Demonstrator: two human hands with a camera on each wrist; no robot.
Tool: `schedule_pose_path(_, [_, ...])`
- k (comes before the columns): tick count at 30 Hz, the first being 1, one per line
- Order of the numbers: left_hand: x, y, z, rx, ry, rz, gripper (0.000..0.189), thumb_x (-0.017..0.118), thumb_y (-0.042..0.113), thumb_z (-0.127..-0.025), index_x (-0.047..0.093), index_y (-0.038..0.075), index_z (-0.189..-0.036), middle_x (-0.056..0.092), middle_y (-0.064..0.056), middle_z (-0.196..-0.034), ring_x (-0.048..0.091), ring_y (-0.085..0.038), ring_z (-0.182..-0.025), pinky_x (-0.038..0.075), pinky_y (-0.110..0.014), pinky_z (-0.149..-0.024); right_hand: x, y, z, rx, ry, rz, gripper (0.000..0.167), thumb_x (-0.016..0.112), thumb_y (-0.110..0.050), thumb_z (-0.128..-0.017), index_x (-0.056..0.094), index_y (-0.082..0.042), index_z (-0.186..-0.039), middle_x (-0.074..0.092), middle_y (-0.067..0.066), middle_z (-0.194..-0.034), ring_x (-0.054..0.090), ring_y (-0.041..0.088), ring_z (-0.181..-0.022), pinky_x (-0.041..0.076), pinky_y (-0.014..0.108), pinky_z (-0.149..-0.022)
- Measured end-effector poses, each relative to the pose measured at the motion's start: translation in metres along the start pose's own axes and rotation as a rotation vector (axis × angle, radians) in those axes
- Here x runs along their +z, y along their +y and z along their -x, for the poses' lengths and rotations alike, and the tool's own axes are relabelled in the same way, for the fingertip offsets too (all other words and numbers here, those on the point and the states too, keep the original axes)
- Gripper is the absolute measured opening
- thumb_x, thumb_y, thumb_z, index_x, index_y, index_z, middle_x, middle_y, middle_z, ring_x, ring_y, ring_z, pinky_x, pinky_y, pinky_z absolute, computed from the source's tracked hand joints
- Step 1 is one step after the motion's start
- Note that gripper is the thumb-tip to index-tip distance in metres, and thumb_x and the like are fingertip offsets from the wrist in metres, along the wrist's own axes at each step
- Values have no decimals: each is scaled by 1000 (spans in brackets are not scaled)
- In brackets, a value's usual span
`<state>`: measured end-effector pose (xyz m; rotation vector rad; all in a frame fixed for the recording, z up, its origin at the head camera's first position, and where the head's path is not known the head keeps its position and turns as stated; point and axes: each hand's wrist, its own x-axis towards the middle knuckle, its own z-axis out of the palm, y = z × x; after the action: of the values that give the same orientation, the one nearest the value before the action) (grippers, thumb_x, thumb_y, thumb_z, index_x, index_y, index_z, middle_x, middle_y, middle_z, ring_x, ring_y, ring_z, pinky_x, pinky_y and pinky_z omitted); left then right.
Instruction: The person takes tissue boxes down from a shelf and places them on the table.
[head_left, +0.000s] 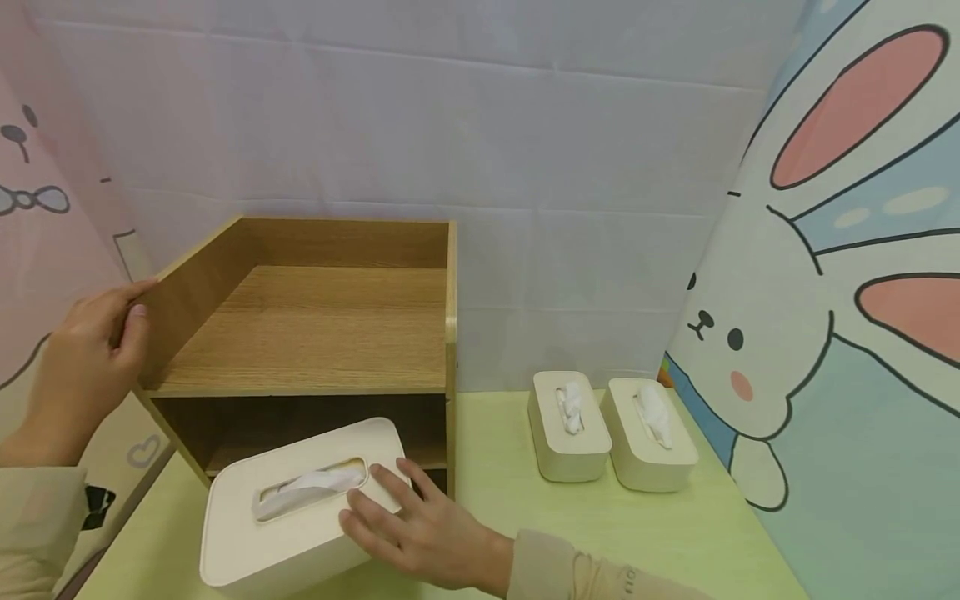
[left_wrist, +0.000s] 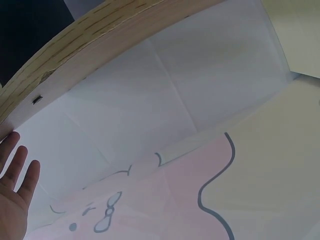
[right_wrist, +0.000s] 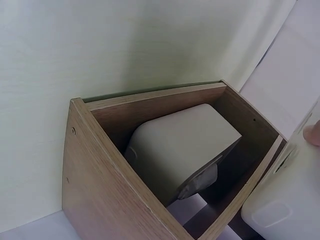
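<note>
A large white tissue box (head_left: 315, 542) sits slanted in front of the lower opening of a wooden shelf unit (head_left: 322, 333), a white tissue lying in its slot. My right hand (head_left: 427, 525) grips its right end, fingers spread over the lid, thumb hidden. In the right wrist view this box (right_wrist: 280, 200) is just outside the unit, one fingertip on it. Another white tissue box (right_wrist: 180, 140) is inside the unit, its tissue hanging out. At the unit's left panel, my left hand (head_left: 93, 358) rests against the edge; the left wrist view shows straight, spread fingers (left_wrist: 15, 165).
To the right on the light green table (head_left: 495, 467), two smaller white tissue boxes, one left (head_left: 572, 450) and one right (head_left: 652, 458), stand side by side. A white cloth (head_left: 450, 108) hangs behind; a rabbit-print cloth (head_left: 787, 333) borders the right.
</note>
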<state>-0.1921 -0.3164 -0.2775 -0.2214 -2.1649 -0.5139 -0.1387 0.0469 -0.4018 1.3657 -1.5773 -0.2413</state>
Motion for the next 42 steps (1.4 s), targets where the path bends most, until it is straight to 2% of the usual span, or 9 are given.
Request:
schedule_pose_path(4, [0,0,0,7,1,2,35,40,11,-91,57,0,-120,59,-27,-106,47,-40,-98,29,-27,-85,-11,3,-2,-26,18,3,36,32,-13,-95,46,-8,-127,58,2,-119,55,31,-111,47,44,-90])
schedule_pose_path(12, [1,-1,0,2,3,21,36,40,11,-91,57,0,-120,58,-28,-106,47,-43,-100,29,-33,-90,-6,-9,12,-71,7,-23,35,41,-13,-92,47,-9,-126,56,4,-120,55,32,-110,48,45,-88])
schedule_pose_path(19, [0,-1,-1,1,6,30,35,40,11,-91,57,0,-120,59,-28,-107,47,-45,-101,31,-24,-99,-16,-7,20,-81,39,-28,33,34,-14,-95,47,-8,-124,57,3,-116,56,30,-107,49,41,-85])
schedule_pose_path(24, [0,-1,-1,5,9,26,36,39,11,-91,57,0,-120,59,-28,-106,47,-44,-100,30,-30,-92,-27,-6,25,-67,42,-39,33,30,-18,-97,48,-9,-123,57,1,-113,56,27,-105,49,40,-85])
schedule_pose_path(29, [-1,-1,-1,6,5,23,36,39,10,-91,57,0,-120,58,-28,-106,47,-44,-100,29,-36,-89,-16,-21,47,-56,-24,-68,37,31,-27,-97,46,-10,-127,56,2,-118,55,30,-110,48,44,-87])
schedule_pose_path(32, [-2,-1,-1,9,5,19,35,40,10,-91,57,-1,-119,59,-27,-102,47,-42,-98,29,-27,-84,-8,-31,61,-49,-58,-79,40,33,-31,-97,44,-10,-130,55,2,-121,53,31,-113,47,46,-89])
schedule_pose_path(36, [-4,0,-2,14,7,14,34,40,10,-91,58,-2,-118,60,-25,-100,47,-40,-97,24,-19,-77,-9,-33,70,-41,-35,-66,36,34,-30,-97,46,-12,-127,57,0,-118,55,28,-111,48,43,-86])
schedule_pose_path(38, [-4,1,-2,14,10,16,34,40,10,-91,58,-1,-118,60,-26,-103,47,-42,-98,27,-21,-83,-10,-33,75,-37,-17,-62,36,35,-29,-97,47,-12,-126,57,-1,-116,56,27,-109,49,42,-84])
schedule_pose_path(42, [-5,2,-2,19,16,20,34,40,10,-91,58,0,-118,59,-25,-102,47,-42,-99,29,-31,-89,-12,-37,89,-17,-39,-76,40,31,-31,-98,43,-10,-131,55,0,-119,54,28,-111,49,41,-85])
